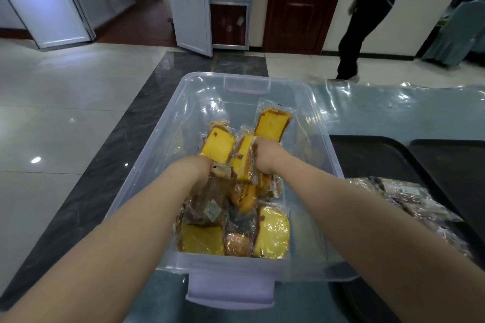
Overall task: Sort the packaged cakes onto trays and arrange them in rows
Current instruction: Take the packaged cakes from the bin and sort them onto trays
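Hands [202, 165] in bin [168, 123] — gripping cakes [245, 157].

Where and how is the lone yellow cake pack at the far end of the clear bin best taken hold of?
Come from above and grip the far yellow cake pack across its two long sides. It lies flat and faces up on the floor of the clear bin, apart from the pile, so both sides are free. Its wrapper's sealed ends are thin and would likely slip.

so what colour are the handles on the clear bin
Pale lilac handles on the clear bin, seen best in the head view.
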`<state>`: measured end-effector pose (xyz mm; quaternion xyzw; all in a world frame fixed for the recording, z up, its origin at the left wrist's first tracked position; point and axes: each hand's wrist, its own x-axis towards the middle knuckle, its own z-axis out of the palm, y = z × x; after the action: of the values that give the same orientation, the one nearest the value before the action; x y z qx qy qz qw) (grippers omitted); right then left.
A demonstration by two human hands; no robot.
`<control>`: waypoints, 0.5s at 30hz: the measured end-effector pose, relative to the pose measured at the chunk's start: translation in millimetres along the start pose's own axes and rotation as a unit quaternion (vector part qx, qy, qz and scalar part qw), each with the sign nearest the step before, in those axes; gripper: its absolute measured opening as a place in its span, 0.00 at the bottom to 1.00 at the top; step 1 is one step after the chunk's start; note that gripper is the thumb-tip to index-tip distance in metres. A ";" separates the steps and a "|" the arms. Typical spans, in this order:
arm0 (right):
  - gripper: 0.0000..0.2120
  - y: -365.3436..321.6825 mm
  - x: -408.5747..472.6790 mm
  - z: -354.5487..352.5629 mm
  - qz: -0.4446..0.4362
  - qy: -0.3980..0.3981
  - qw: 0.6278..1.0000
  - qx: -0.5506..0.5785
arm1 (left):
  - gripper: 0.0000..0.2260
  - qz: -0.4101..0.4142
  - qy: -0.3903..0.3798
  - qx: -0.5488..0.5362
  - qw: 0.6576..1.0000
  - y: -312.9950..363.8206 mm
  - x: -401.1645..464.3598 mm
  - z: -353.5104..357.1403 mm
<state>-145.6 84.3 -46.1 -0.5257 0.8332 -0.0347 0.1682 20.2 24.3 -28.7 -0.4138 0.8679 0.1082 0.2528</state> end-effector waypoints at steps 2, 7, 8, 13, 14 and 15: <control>0.06 0.2 -2.1 -2.1 0.001 0.016 1.000 -0.001 | 0.25 -0.017 -0.004 0.011 1.000 -2.2 -1.3 0.1; 0.19 0.1 -8.0 -12.7 -0.029 0.087 0.994 0.059 | 0.20 -0.030 0.053 -0.046 0.997 -8.8 -3.4 -9.4; 0.19 0.4 -9.0 -16.2 -0.034 0.098 0.992 0.071 | 0.18 -0.033 0.088 -0.086 0.992 -10.7 -4.8 -13.1; 0.12 3.4 -14.1 -40.6 -0.030 0.157 0.974 0.159 | 0.11 -0.020 0.324 -0.201 0.924 -19.1 -13.6 -25.8; 0.12 4.2 -15.9 -45.1 -0.023 0.165 0.968 0.188 | 0.12 -0.010 0.344 -0.212 0.914 -19.9 -15.2 -26.4; 0.13 5.5 -18.5 -49.0 -0.015 0.170 0.960 0.221 | 0.12 0.001 0.355 -0.224 0.908 -20.3 -16.5 -27.1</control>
<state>-158.6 97.2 3.2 -0.4745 0.8130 -0.3091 0.1352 35.1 11.6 3.4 -0.4696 0.8536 0.1460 -0.1718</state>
